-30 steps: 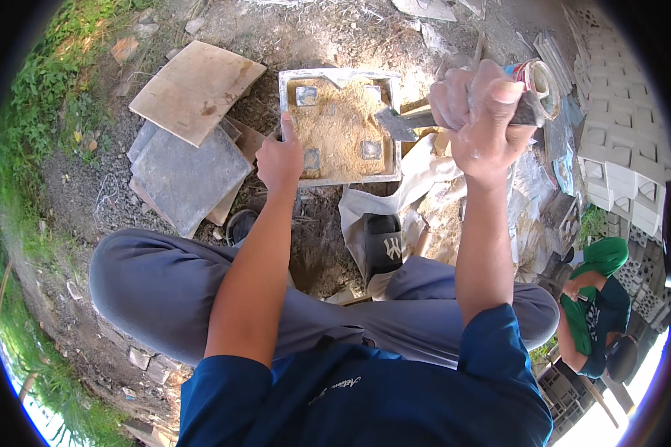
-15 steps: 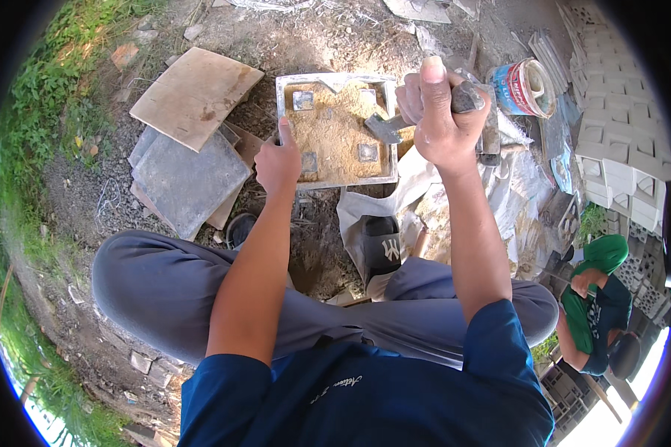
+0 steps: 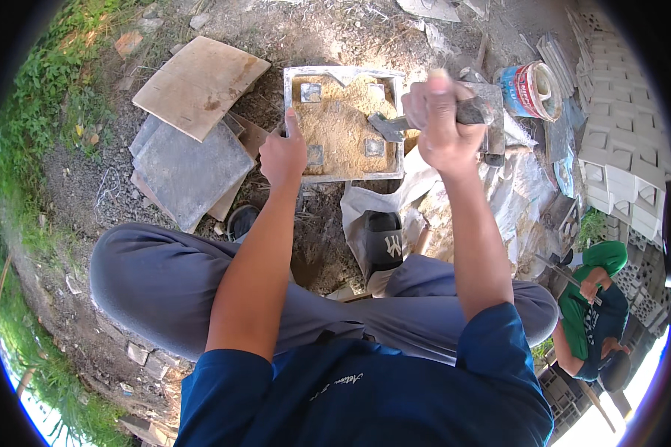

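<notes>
A shallow, square, pale-walled mould (image 3: 350,178) lies on the ground ahead of me, holding crumbly tan sand mix (image 3: 341,123). Small square grey pieces sit in the mix near its corners. My left hand (image 3: 283,156) is closed at the mould's left wall, thumb up along the rim; its other fingers are partly hidden. In my right hand (image 3: 449,127) is a trowel (image 3: 385,127), gripped by its thick dark handle. The trowel's blade lies at the right part of the mix, inside the right wall.
Flat square slabs (image 3: 194,167) are piled to the left. At the right stand a paint bucket (image 3: 528,91) and stacked pale blocks (image 3: 622,141). A pale sheet (image 3: 499,201) covers ground beside my slippered foot (image 3: 383,242). Another person (image 3: 592,313) works at far right.
The view has shifted slightly, moving the mould rightward in the picture. Relative to the mould, the trowel blade has moved a little left. Both hands keep their holds.
</notes>
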A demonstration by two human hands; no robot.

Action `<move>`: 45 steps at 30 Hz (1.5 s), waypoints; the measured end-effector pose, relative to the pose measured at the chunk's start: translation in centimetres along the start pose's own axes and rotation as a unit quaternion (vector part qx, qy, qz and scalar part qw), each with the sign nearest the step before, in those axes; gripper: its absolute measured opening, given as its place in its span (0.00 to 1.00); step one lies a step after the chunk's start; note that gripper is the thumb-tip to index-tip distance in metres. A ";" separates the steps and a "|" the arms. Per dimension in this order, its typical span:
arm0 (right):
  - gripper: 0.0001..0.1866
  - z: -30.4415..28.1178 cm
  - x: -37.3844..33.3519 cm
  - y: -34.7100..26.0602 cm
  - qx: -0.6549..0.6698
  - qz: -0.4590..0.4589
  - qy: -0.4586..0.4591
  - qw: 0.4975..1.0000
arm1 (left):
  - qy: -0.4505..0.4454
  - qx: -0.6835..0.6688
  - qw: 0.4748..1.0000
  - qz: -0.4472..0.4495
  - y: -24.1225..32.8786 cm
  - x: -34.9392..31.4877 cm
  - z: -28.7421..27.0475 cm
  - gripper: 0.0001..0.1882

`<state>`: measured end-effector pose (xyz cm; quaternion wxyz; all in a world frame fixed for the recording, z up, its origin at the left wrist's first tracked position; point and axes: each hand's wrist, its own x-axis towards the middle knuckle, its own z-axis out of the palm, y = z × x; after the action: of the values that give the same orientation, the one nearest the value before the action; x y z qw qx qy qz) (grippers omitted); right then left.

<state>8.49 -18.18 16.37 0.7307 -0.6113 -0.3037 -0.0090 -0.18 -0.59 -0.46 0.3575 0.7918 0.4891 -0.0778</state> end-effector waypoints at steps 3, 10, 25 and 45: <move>0.23 0.5 0.3 0.4 0.050 0.068 0.028 0.996 | 0.006 -0.005 1.000 -0.005 0.0 0.4 0.1 0.45; 0.23 -0.1 -0.1 1.1 0.016 0.054 0.002 0.998 | 0.017 -0.005 1.000 -0.003 0.4 -0.1 -0.1 0.45; 0.26 -1.8 1.7 -2.1 0.130 0.049 -0.016 0.990 | -0.009 -0.002 1.000 -0.014 0.6 0.0 -0.5 0.45; 0.23 0.7 0.8 1.2 -0.045 0.092 0.001 0.995 | -0.003 0.007 1.000 -0.011 0.5 0.0 -0.2 0.45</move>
<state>9.34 -16.98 15.76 0.7003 -0.6692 -0.2446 0.0442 0.16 -0.58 -0.09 0.3529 0.7888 0.4956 -0.0876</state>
